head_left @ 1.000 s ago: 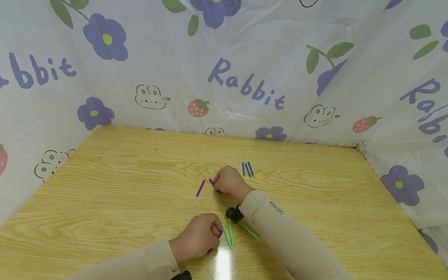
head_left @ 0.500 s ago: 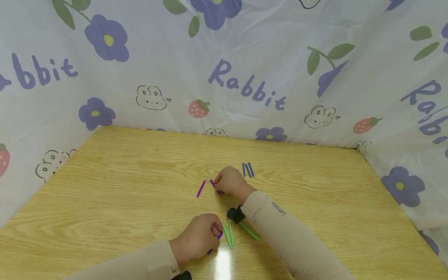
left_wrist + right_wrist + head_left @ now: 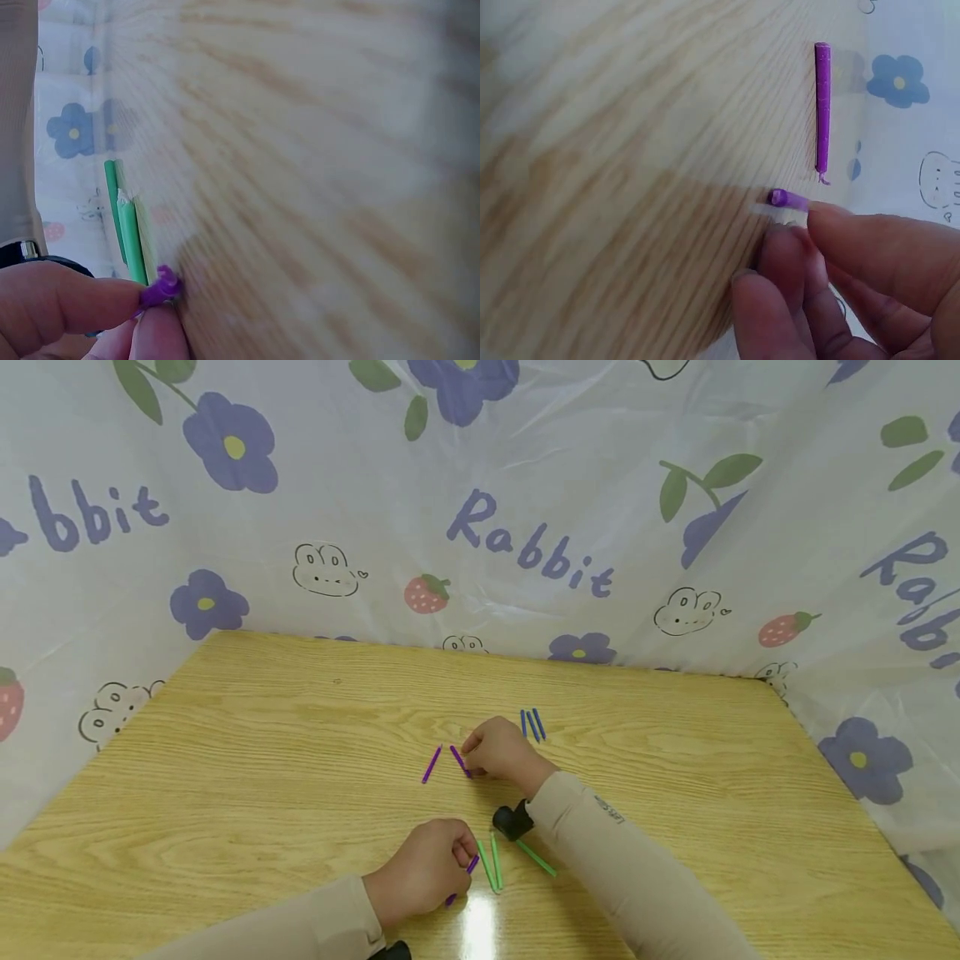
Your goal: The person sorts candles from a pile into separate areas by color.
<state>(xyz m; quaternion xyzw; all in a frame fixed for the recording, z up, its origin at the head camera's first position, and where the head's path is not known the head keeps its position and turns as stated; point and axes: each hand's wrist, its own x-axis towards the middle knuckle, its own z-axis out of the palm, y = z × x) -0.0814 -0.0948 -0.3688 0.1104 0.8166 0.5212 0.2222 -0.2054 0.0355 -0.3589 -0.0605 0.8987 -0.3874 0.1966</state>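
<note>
My left hand (image 3: 423, 864) pinches a purple candle (image 3: 161, 289) between thumb and fingers, low over the wooden table. In the head view, parts of this candle show on either side of the fingertips. Further off, my right hand (image 3: 501, 750) has its fingertips at the lower end of a second purple candle (image 3: 460, 760) lying on the table. In the right wrist view, thumb and fingers stand apart, and the thumb covers part of that candle (image 3: 780, 197). A third purple candle (image 3: 432, 764) lies to its left, its curled wick (image 3: 823, 178) visible in the right wrist view.
Two light green candles (image 3: 488, 866) lie close to the left fingertips, and another green candle (image 3: 536, 857) lies under the right forearm. Several blue candles (image 3: 533, 725) lie side by side beyond the right hand. A printed cloth (image 3: 360, 510) hangs behind the table (image 3: 262, 760).
My right hand has drawn slightly to the right, its fingers coming away from the purple candle, and more of that candle now shows. The left hand keeps still with its candle.
</note>
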